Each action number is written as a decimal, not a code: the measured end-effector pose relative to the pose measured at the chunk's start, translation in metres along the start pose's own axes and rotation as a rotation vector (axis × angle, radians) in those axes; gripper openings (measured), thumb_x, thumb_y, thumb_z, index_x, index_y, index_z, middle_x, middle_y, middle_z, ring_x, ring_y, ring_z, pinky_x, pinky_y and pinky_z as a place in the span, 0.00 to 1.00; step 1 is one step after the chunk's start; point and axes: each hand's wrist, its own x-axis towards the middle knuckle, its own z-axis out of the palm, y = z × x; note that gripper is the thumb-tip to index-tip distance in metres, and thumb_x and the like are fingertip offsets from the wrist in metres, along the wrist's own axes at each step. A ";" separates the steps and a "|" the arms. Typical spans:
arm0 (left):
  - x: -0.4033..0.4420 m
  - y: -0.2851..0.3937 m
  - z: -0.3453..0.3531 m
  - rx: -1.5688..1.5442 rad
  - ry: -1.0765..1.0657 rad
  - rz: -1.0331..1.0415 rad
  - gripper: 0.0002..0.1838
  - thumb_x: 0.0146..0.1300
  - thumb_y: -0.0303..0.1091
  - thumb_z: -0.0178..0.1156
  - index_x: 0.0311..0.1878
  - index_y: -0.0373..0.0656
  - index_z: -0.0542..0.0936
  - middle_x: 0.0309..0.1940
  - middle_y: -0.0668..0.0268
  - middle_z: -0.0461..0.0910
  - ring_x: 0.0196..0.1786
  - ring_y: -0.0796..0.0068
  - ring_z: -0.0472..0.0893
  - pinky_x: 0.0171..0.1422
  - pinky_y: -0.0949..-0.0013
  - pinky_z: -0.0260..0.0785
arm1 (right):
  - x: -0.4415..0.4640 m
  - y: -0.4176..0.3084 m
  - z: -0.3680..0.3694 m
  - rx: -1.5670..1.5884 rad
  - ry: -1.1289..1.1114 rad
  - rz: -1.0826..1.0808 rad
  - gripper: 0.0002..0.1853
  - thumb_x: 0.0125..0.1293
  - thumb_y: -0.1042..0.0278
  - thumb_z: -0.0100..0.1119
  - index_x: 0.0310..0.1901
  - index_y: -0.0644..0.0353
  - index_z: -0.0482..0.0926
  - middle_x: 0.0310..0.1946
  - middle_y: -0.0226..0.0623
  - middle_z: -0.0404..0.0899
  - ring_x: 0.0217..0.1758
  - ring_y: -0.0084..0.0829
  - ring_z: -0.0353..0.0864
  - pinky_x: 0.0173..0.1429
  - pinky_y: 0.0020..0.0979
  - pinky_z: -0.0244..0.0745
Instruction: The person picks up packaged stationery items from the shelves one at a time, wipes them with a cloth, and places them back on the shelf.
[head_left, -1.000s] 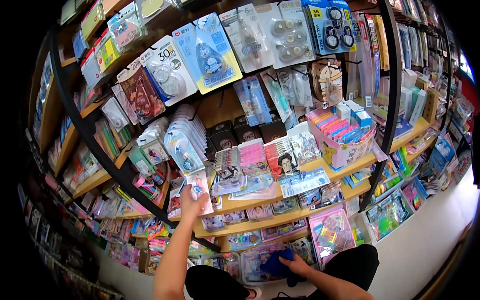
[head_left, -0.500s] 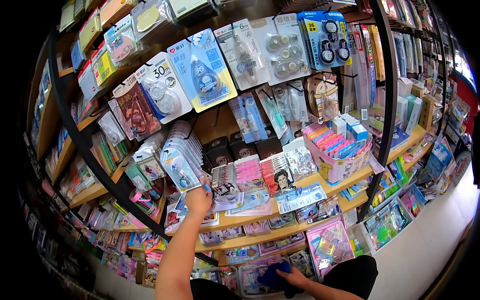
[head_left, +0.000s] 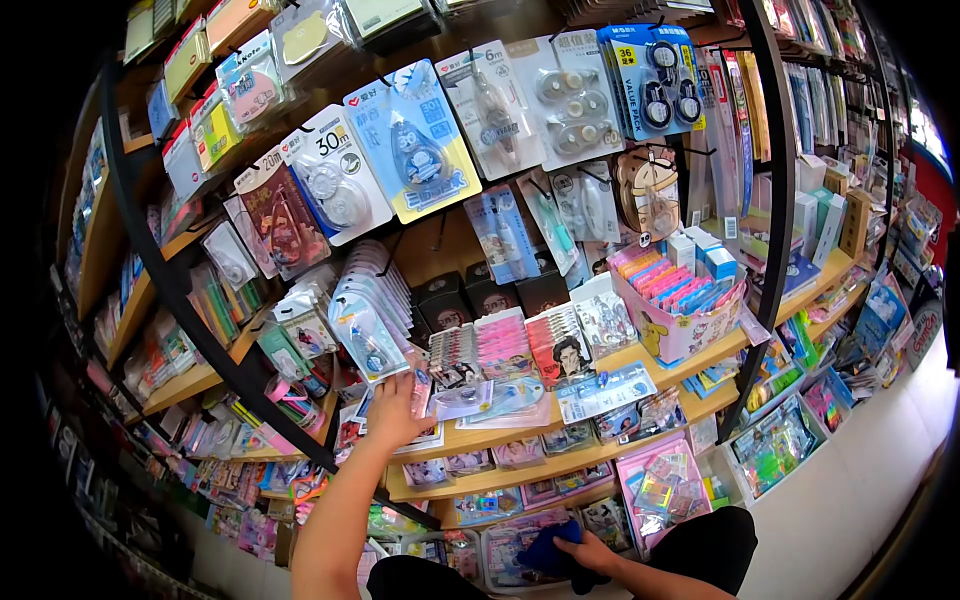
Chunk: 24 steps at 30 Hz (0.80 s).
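My left hand (head_left: 396, 414) reaches to the shelf with its fingers stretched out, at the bottom edge of a blister-packed correction tape (head_left: 368, 338). That pack is the front one of a row hanging on a hook; whether the fingertips press on it is hard to see. Flat packets (head_left: 462, 400) lie just right of the hand on the wooden shelf. Low in the view, by my knees, my right hand (head_left: 590, 553) is closed around a dark blue cloth (head_left: 550, 548).
Larger correction tape packs (head_left: 422, 140) hang above on hooks. A pink box of colourful packets (head_left: 680, 325) stands to the right. Black uprights (head_left: 770, 180) frame the shelf. Below are a pink tray (head_left: 655, 490) and plastic bins (head_left: 785, 440) on the floor.
My left hand has shifted slightly, and its fingers are now stretched out rather than curled at the pack's lower corner. The right hand keeps its hold on the cloth.
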 end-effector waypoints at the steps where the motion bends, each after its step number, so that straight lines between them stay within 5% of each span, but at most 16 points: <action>1: -0.003 0.005 -0.004 0.004 -0.009 -0.021 0.46 0.40 0.49 0.69 0.61 0.38 0.62 0.61 0.51 0.60 0.62 0.47 0.60 0.64 0.56 0.56 | 0.001 0.001 -0.001 -0.007 -0.003 0.007 0.18 0.61 0.53 0.56 0.43 0.61 0.77 0.33 0.32 0.78 0.35 0.23 0.73 0.42 0.27 0.68; 7: -0.020 0.028 -0.009 0.121 0.205 0.030 0.39 0.46 0.43 0.66 0.59 0.34 0.63 0.60 0.49 0.60 0.63 0.47 0.58 0.65 0.53 0.53 | 0.006 0.011 -0.002 -0.001 -0.008 -0.057 0.20 0.61 0.52 0.56 0.44 0.61 0.77 0.34 0.34 0.79 0.36 0.25 0.74 0.43 0.28 0.69; 13: -0.010 0.074 -0.015 -0.232 0.239 0.238 0.35 0.51 0.40 0.62 0.58 0.31 0.63 0.61 0.43 0.59 0.65 0.46 0.58 0.67 0.56 0.51 | -0.011 -0.015 0.002 -0.108 -0.026 -0.003 0.21 0.61 0.52 0.56 0.45 0.62 0.77 0.37 0.36 0.79 0.38 0.25 0.76 0.45 0.28 0.69; 24: 0.164 0.179 -0.029 -0.860 0.553 -0.160 0.52 0.42 0.46 0.70 0.60 0.25 0.49 0.54 0.35 0.61 0.58 0.42 0.62 0.63 0.57 0.56 | -0.013 -0.016 -0.004 -0.032 -0.017 0.020 0.22 0.61 0.48 0.55 0.42 0.62 0.78 0.32 0.32 0.79 0.35 0.22 0.74 0.42 0.27 0.68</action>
